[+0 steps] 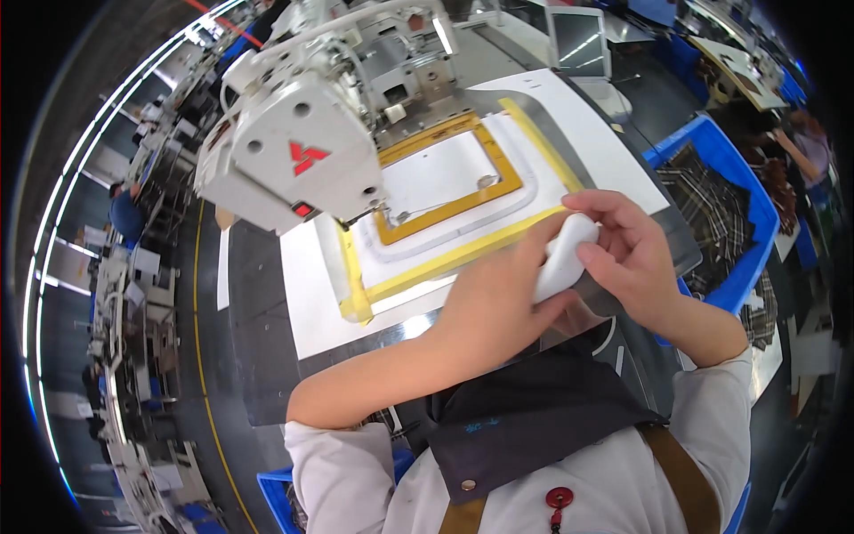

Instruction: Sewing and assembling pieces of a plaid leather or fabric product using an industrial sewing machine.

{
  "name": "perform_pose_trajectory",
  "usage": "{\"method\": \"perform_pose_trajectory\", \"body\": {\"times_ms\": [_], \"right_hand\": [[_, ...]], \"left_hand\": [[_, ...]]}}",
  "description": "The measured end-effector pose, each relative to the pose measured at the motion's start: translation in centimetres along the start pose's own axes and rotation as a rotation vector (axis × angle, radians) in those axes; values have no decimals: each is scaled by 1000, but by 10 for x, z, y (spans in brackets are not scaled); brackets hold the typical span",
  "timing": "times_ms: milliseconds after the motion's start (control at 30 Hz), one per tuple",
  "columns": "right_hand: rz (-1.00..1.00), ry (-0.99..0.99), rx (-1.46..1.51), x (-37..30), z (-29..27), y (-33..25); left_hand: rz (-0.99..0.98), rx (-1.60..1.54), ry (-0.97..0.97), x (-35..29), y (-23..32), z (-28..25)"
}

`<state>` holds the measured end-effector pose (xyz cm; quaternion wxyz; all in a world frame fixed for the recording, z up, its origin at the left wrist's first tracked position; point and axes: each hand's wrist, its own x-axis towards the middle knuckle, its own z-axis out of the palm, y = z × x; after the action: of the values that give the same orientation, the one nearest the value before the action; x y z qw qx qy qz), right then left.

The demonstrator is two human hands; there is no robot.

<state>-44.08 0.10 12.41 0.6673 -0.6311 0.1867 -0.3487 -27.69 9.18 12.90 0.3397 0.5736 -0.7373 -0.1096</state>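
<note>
My left hand (494,289) is wrapped round a smooth, rounded white object (560,262) about palm-sized, its kind not clear. Against its right side comes my right hand (630,258), fingers curled and thumb near the white surface; anything pinched between those fingertips is too small or hidden to make out. Both hands are over the near right corner of a white template sheet (427,272) edged in yellow tape. On that sheet rests a yellow-brown rectangular frame (503,173) around a white panel (440,173). The white sewing machine head (276,147) stands over the frame's left side.
A blue bin (761,254) of dark plaid fabric (703,209) stands to the right, and part of another blue bin (277,503) shows at lower left. The dark worktable (258,356) extends left. Beyond a yellow floor line (209,400) are rows of machines and other people.
</note>
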Motion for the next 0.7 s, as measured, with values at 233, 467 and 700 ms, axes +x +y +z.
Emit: {"method": "perform_pose_trajectory", "body": {"times_ms": [233, 467, 700], "right_hand": [[482, -352, -399, 27, -1, 56], [406, -774, -1027, 63, -8, 28], [-235, -687, -882, 78, 33, 63]], "left_hand": [[-782, -423, -350, -90, -60, -40], [-515, 35, -201, -98, -68, -34], [-303, 109, -106, -77, -80, -29]]}}
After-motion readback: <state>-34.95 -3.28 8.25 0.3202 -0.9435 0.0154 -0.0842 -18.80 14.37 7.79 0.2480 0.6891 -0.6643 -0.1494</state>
